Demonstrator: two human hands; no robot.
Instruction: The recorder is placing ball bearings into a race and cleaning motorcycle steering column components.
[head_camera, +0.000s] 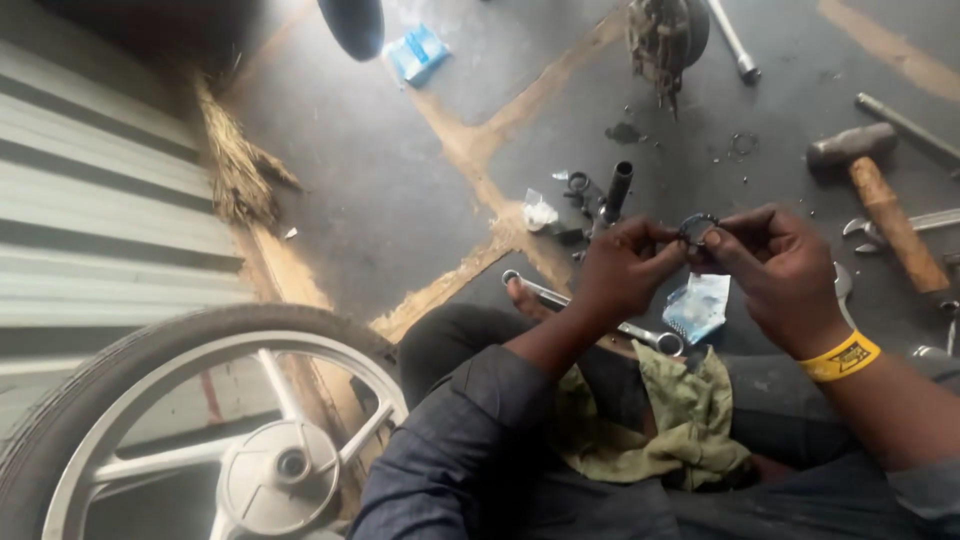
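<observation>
Hands meet in front of my chest, fingertips of both pinched on one small dark metal ring (698, 228). My left hand (622, 270) grips its left edge between thumb and forefinger; my right hand (775, 272), with a yellow wristband (840, 358) at the wrist, grips its right edge. The ring stands upright between the two hands, above the dark concrete floor (380, 200). Below the hands, a combination wrench (590, 312) lies across my leg, just beside a small clear plastic packet (698, 306). An olive rag (660, 420) rests in my lap. To the right lies a hammer (880, 195) with a wooden handle; at lower left, a spoked wheel with its tyre (200, 430).
</observation>
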